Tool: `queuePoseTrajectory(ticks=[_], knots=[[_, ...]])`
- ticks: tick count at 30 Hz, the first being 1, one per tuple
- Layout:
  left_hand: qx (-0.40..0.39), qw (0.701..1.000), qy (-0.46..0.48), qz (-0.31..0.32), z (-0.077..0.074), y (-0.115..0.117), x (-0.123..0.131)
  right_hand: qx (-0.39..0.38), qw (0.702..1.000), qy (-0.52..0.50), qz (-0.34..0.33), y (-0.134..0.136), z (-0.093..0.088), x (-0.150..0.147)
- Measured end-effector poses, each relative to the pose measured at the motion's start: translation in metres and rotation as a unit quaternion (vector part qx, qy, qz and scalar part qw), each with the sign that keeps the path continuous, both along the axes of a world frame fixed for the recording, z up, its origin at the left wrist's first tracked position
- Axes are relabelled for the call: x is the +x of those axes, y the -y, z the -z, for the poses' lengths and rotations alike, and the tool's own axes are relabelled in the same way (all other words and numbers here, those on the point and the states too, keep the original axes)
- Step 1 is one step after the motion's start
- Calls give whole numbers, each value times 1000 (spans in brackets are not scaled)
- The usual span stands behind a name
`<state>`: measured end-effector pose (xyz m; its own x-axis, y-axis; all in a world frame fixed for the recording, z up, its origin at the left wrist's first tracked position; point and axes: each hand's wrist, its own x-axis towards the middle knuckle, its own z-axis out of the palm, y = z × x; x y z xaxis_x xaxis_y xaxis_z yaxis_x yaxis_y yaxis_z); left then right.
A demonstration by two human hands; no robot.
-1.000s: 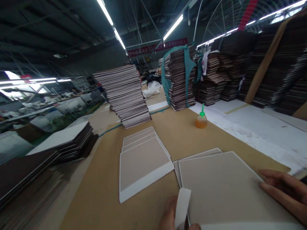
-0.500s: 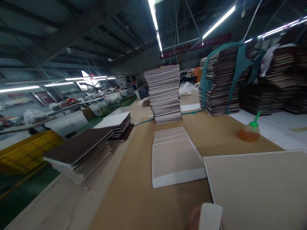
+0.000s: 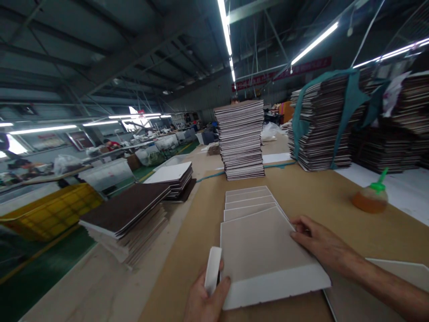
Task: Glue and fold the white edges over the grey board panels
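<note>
A beige panel (image 3: 261, 250) with a white border strip along its near edge is held by both my hands. My left hand (image 3: 208, 290) is closed, its thumb on the panel's left edge, and a small white flat block (image 3: 212, 269) is also gripped in its fingers. At the right edge, my right hand (image 3: 310, 235) pinches the panel between thumb and fingers. The panel overlaps a fanned row of similar panels (image 3: 248, 203) on the brown board. Another beige sheet (image 3: 395, 268) lies partly under my right forearm.
A tall stack of panels (image 3: 239, 141) stands ahead, with a cloth-tied stack (image 3: 321, 120) to its right. Dark brown boards (image 3: 127, 205) are piled at left. A squeeze bottle (image 3: 372, 199) of amber liquid sits at right, and a yellow bin (image 3: 50, 205) stands beyond the table.
Both hands have come into view at the panel's edges. A panel now overlaps the near end of the fanned row. The white block has moved left with my left hand.
</note>
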<state>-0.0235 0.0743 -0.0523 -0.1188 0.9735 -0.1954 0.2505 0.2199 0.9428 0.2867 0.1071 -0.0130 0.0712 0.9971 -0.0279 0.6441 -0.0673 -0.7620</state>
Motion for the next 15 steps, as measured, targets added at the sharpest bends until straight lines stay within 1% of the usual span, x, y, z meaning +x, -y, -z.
queuePoseTrajectory(ticks=[3,6,9,12,15], knots=[[-2,1000,17,-1,7,-5,1,-12,1000,28,-8,-1,14,4],[-12,999,34,6,6,-6,4,-20,998,53,-19,1,19,8],[-17,999,32,8,4,-7,7,-16,995,88,-37,5,14,7],[-29,999,18,-3,2,-6,8,28,987,145,-70,13,5,10],[-19,1000,-15,1,-1,-2,8,47,984,146,-85,31,1,31]])
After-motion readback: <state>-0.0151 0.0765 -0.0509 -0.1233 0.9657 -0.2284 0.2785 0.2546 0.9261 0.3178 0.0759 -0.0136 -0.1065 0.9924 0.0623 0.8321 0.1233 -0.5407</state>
